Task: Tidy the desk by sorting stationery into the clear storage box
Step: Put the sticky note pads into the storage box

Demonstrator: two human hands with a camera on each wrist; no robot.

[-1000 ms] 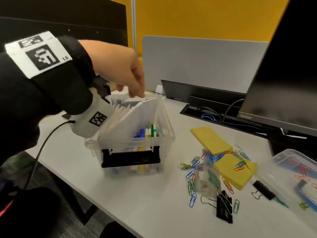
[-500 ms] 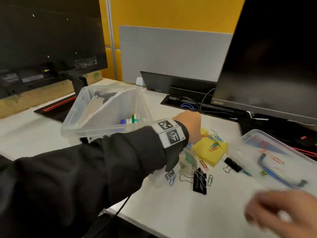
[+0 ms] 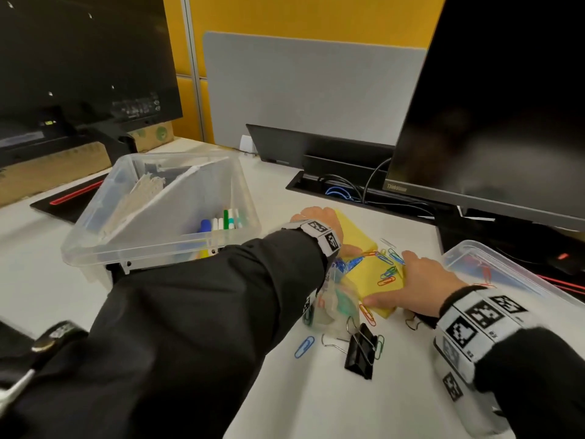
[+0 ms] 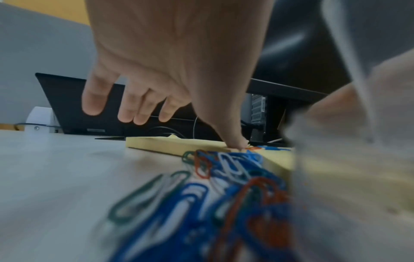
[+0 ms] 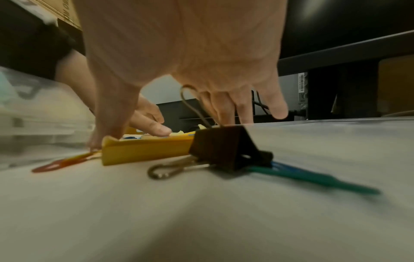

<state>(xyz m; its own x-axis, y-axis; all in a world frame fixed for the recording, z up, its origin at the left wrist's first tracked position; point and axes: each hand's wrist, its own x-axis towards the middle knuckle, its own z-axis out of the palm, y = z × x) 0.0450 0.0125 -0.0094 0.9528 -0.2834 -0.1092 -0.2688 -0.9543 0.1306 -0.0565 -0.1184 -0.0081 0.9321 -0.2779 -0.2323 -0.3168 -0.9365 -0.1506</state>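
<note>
The clear storage box (image 3: pixel 152 248) stands at the left with pens and papers in it. Two yellow sticky-note pads lie right of it. My left hand (image 3: pixel 319 217) hovers over the far pad (image 3: pixel 356 232), fingers spread and off the desk, while its thumb (image 4: pixel 235 143) presses the pad (image 4: pixel 168 144). My right hand (image 3: pixel 421 280) lies over the near pad (image 3: pixel 370 280), thumb (image 5: pixel 100 138) at its near corner (image 5: pixel 143 150), fingers reaching to its far edge. Several coloured paper clips (image 3: pixel 387 274) lie on and around the pads (image 4: pixel 224 168).
A black binder clip (image 3: pixel 361 351) lies near the front; another (image 5: pixel 224 145) sits under my right wrist. A small clear case (image 3: pixel 329 305) stands beside the pads. The box lid (image 3: pixel 506 274) lies at the right. Monitors stand behind, with a cable tray (image 3: pixel 342 191).
My left hand left the storage box and swung right onto the far pad. My right hand came in from the lower right and settled on the near pad.
</note>
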